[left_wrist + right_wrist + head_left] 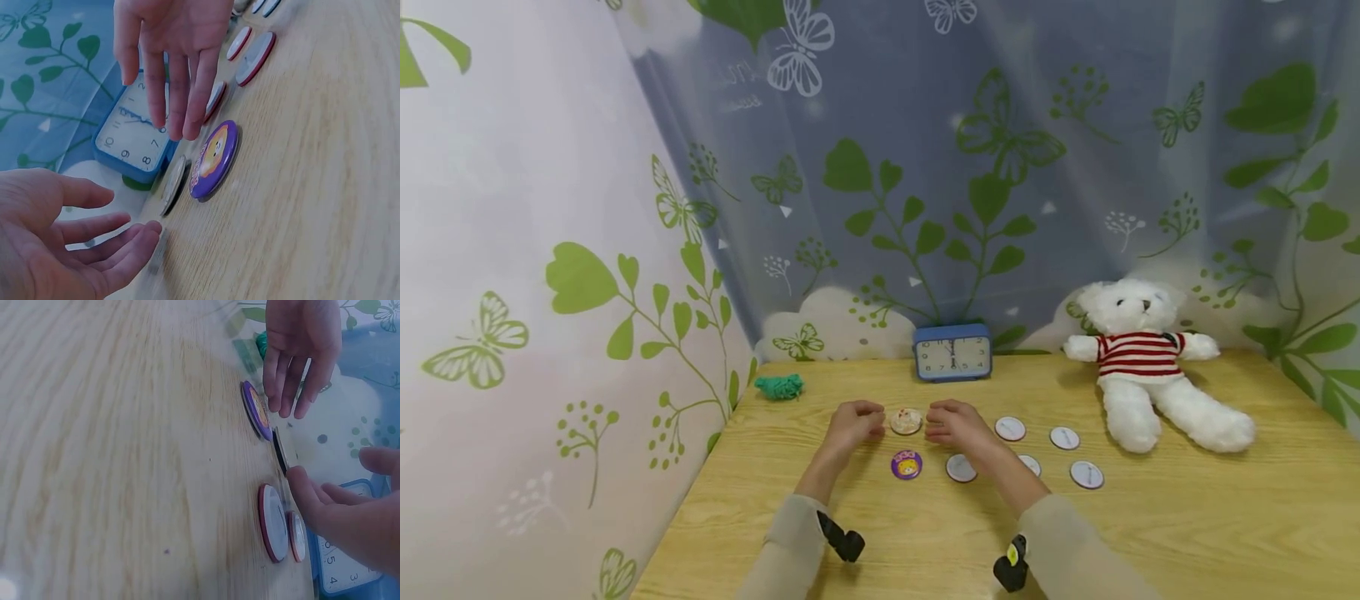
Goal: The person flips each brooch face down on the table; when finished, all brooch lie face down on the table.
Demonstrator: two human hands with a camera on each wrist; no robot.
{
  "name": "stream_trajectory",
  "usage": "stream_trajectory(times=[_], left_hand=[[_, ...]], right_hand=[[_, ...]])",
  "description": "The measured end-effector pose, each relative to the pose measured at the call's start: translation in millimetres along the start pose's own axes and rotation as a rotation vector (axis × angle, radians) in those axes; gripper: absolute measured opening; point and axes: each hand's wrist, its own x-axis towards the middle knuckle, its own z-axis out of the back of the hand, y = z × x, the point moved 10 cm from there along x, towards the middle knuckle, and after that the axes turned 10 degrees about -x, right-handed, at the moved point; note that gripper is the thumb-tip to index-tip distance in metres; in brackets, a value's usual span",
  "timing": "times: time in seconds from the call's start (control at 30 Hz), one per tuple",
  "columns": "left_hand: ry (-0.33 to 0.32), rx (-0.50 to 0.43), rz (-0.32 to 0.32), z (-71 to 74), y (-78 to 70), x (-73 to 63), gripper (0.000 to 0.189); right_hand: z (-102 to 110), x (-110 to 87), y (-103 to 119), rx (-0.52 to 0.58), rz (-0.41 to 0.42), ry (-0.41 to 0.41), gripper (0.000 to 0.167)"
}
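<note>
My left hand [855, 423] and right hand [958, 425] are held on either side of a round cream badge [906, 421]. Neither hand holds anything, and their fingers are relaxed, as both wrist views show. Just in front of the cream badge lies a purple badge [907, 465] with a yellow cartoon face. Several badges with whitish faces are on the table to the right, among them one badge [961, 468] below my right hand and another badge [1011, 429] beyond it. My right wrist partly covers a further badge [1030, 465].
A blue clock [953, 353] stands at the back of the wooden table [850, 542], against a patterned curtain [880, 167]. To the right sits a white teddy bear [1138, 358] in a striped shirt. A green bundle [779, 387] lies at the back left.
</note>
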Motion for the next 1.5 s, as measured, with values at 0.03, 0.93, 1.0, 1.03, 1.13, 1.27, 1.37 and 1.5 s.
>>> stream_trajectory(times=[0.03, 0.93, 1.0, 1.03, 1.13, 1.27, 1.37, 1.5], left_hand=[[0.004, -0.003, 0.008, 0.5, 0.9, 0.3, 0.033], [-0.108, -0.019, 0.04, -6.3, 15.6, 14.4, 0.023], [-0.126, -0.037, 0.037, -5.4, 17.3, 14.6, 0.022], [-0.134, -0.044, 0.034, -5.2, 17.5, 14.6, 0.021], [-0.156, -0.058, 0.031, -4.8, 18.1, 13.8, 0.021], [-0.169, -0.071, 0.021, -5.3, 17.2, 12.7, 0.022], [-0.168, -0.077, 0.021, -6.2, 16.6, 12.1, 0.024], [-0.158, -0.076, 0.027, -7.6, 16.6, 11.9, 0.024]], right_hand=[[-1, 0.7, 0, 0.002, -0.003, -0.001, 0.05], [-11, 12.4, -12, 0.001, -0.042, -0.048, 0.044], [-11, 11.8, -12, 0.004, -0.042, -0.052, 0.045], [-11, 11.5, -12, 0.005, -0.04, -0.053, 0.045], [-12, 10.4, -11, 0.006, -0.037, -0.049, 0.046], [-13, 9.1, -12, 0.015, -0.042, -0.045, 0.046], [-12, 8.7, -13, 0.029, -0.054, -0.055, 0.045], [-10, 9.1, -15, 0.045, -0.066, -0.075, 0.043]])
